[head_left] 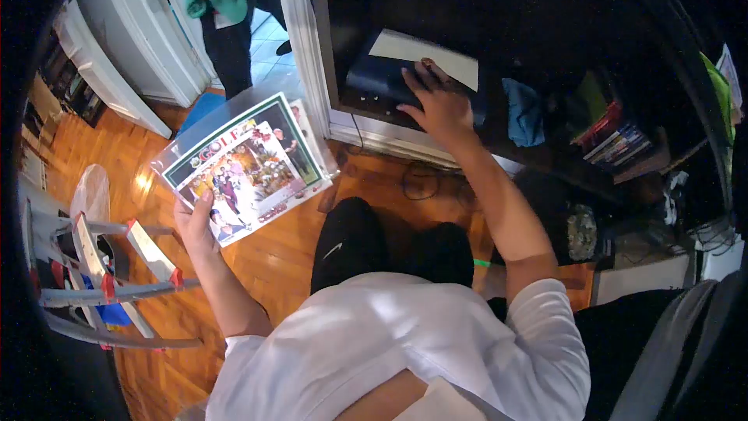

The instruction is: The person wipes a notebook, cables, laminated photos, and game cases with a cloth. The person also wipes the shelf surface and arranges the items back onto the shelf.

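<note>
My left hand (199, 226) grips a stack of photos (241, 171) by its lower left corner, thumb on top. The front one has a dark green border with the word GOLF, and a clear plastic sleeve sticks out around it. My right hand (442, 109) reaches onto a dark shelf, fingers spread over a dark blue flat item (382, 78) that could be an album or a box. A cream sheet (413, 53) lies along the far side of it, by my fingertips. Whether my palm presses on the blue item I cannot tell.
Right of my hand on the shelf are a crumpled blue cloth (523, 113) and several books or cases (619, 144). A stepladder (117, 281) is at the left. Another person (230, 31) stands in the doorway holding a green cloth (226, 0). Cables (425, 179) lie on the wooden floor.
</note>
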A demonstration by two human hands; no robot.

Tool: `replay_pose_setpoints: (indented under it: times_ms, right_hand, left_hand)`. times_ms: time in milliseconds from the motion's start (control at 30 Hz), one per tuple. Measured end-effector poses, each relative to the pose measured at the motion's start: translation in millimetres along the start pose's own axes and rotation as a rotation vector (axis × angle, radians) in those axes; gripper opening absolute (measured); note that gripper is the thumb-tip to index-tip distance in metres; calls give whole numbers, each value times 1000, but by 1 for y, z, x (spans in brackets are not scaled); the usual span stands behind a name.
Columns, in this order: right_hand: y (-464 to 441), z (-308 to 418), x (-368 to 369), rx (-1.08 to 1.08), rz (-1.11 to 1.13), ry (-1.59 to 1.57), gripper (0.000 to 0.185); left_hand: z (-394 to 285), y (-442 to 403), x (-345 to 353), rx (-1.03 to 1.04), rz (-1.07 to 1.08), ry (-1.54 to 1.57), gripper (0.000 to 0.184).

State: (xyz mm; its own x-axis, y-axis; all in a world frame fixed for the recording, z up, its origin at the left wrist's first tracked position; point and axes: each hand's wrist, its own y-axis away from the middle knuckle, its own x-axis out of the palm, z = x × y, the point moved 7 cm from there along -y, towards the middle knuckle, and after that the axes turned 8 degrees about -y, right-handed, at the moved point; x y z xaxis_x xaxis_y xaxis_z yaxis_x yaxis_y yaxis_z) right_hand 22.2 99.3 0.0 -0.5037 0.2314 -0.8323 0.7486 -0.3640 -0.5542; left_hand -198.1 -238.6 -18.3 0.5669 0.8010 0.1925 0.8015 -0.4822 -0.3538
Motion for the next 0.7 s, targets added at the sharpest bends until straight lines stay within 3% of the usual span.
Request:
replay_pose_setpoints:
  times_ms: [200,300,333,400,467,600,633,700]
  right_hand:
    - [2,2,-8,-98,-46,-98,55]
    - [34,-6,-29,73,-204,-976,53]
    - [49,-12,-18,236,-192,-1517,49]
    - [77,8,-18,392,-96,-2174,54]
    - [92,9,-25,609,-130,-1955,56]
    - [93,-39,-37,759,-306,-1796,49]
    - [85,-47,-46,762,-426,-1884,44]
    - [76,-77,-48,765,-450,-1802,42]
  left_hand:
    - [16,3,70,-142,131,-41,40]
    - [19,3,119,-200,247,15,34]
    - [16,3,133,-237,249,47,32]
    - [6,3,165,-333,419,86,34]
    - [8,-8,196,-237,329,58,34]
    - [-4,-31,263,-282,891,-50,36]
    - [-13,-51,270,8,724,-200,36]
    - [-28,-60,277,560,346,-479,37]
